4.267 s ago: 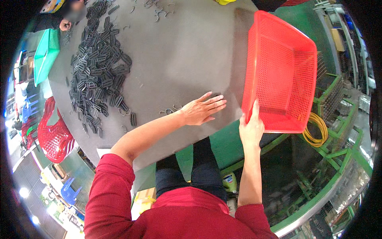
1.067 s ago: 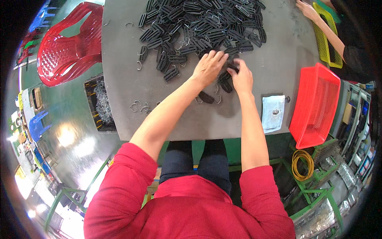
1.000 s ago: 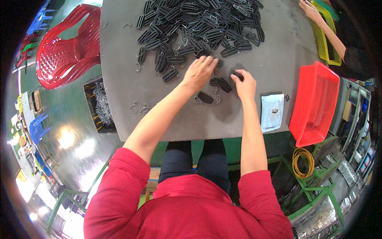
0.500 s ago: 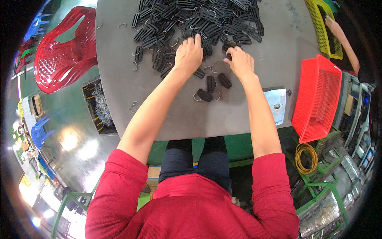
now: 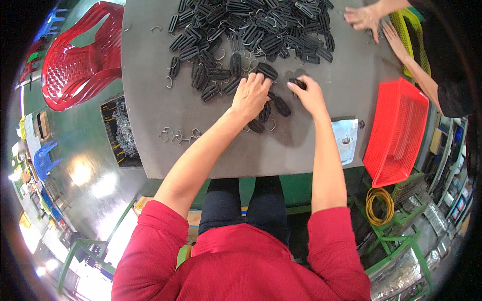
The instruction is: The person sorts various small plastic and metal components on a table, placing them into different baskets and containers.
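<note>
The right hand point(image 5: 312, 94) has drawn down slightly from the edge of the pile point(image 5: 256, 27) at upper centre; its thumb and fingers are closed on a black clip point(image 5: 299, 83). The left hand point(image 5: 250, 96) has shifted down and right, its bent fingers close to a second clip point(image 5: 267, 70); whether it grips anything cannot be told. Loose clips point(image 5: 281, 106) lie at frame centre on the tabletop point(image 5: 226, 160). More wire hooks point(image 5: 176, 137) are exposed left of centre. The change suggests that handling is passing from the pile to separate clips

Heaped black parts point(image 5: 271, 42) block ahead, leaving room to their right
</note>
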`<state>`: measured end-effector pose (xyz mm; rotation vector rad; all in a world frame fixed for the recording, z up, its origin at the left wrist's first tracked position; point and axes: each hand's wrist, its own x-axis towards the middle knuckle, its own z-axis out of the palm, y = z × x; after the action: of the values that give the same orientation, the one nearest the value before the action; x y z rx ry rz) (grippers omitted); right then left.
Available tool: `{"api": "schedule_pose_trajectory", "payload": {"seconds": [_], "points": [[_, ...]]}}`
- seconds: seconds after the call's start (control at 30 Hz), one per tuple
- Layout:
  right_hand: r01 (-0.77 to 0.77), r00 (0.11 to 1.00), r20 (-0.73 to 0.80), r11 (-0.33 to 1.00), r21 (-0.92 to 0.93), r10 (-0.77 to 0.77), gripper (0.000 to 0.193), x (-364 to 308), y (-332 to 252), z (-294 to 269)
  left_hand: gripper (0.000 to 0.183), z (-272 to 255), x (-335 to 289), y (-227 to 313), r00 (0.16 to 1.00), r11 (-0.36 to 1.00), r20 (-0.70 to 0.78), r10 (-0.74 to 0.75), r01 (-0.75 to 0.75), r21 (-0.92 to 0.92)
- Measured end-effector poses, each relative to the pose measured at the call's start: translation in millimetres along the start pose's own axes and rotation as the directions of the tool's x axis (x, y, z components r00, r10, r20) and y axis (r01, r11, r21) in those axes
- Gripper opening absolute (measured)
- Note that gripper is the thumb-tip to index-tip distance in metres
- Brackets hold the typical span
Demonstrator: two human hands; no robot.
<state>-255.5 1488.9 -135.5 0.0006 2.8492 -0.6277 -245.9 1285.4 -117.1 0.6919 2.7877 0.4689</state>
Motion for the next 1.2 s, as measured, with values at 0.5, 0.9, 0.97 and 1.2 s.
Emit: {"api": "schedule_pose_trajectory", "payload": {"seconds": [0.5, 0.9, 0.97, 1.2], "points": [[-0.173, 0.980, 0.153, 0.925, 0.339, 0.127, 0.031, 19.4, -48.1, -2.9, 0.017, -53.4, -12.5, -79.0, 0.855, 0.107, 0.421, -0.302, 0.470, -0.876], [-0.253, 0.965, -0.065, 0.967, 0.027, 0.254, 0.049, 13.7, -99.8, 15.3, 0.021, -48.7, -5.2, -94.0, 0.825, 0.027, 0.338, -0.453, 0.391, -0.920], [-0.266, 0.964, 0.031, 0.964, 0.007, 0.265, 0.047, 17.5, -107.0, 22.5, 0.012, -51.1, 0.7, -90.9, 0.858, -0.225, 0.382, -0.343, 0.320, -0.920], [-0.392, 0.906, 0.293, 0.349, 0.851, 0.304, 0.029, 17.3, -50.5, -3.1, 0.038, -33.6, 40.5, -89.0, 0.715, 0.385, 0.203, -0.669, 0.567, -0.728]]}}
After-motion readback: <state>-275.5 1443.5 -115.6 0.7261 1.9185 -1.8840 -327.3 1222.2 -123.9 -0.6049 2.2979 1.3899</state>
